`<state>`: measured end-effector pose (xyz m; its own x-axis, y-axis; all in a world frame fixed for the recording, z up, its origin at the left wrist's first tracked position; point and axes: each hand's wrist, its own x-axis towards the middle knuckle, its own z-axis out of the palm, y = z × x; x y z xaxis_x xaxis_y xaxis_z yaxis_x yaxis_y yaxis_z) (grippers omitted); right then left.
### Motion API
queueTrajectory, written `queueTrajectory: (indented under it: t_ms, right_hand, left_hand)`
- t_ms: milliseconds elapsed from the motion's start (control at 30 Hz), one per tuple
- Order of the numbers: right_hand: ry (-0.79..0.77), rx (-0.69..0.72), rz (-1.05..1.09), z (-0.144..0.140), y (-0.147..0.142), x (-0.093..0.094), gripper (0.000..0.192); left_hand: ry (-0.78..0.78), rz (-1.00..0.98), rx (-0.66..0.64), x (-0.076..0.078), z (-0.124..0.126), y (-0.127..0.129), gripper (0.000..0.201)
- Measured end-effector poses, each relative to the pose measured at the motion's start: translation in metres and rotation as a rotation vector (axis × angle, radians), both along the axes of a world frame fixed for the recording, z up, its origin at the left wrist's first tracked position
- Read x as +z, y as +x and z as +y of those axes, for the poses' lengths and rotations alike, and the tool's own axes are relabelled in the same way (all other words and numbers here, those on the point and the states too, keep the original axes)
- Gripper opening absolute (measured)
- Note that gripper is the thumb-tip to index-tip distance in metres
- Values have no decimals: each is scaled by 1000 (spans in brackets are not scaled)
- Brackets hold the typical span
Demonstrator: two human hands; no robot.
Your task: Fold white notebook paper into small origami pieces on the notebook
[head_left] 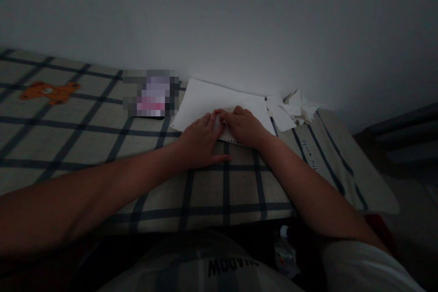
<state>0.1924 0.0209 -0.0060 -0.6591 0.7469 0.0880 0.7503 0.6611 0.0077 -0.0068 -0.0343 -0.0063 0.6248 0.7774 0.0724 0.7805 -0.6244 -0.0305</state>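
White paper (205,93) lay flat on the checked tablecloth (205,191), its far edge near the wall (222,23) and its row of punched holes turned toward the person, perhaps so that both forearms could come in over the near edge without strain. Both hands met on the sheet: the left hand (198,143) lay palm down over the near edge, its thumb stretched out over the cloth, probably to steady the paper, while the right hand (246,125) bent its fingers in close against the left fingertips, a pose that suited small, careful finger work. Something pale showed between the fingers, but the dim light hid whether they pinched a fold or merely pressed down, so I could not tell how firmly either hand was closed. To the right, cut or torn paper pieces (301,107) were heaped just beside the sheet, seemingly pushed there to leave the middle free. On the left stood or lay a phone (155,96), its screen blurred out, apparently set where it could be glanced at; farther left an orange bear-shaped figure (51,92) lay flat on the cloth, clear of both arms
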Motion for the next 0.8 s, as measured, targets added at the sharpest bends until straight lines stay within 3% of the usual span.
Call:
queueTrajectory:
  t_ms: [800]
  right_hand:
    - [-19, 7, 25, -4, -2, 4, 51]
  left_hand:
    - [3, 18, 12, 3, -2, 1, 109]
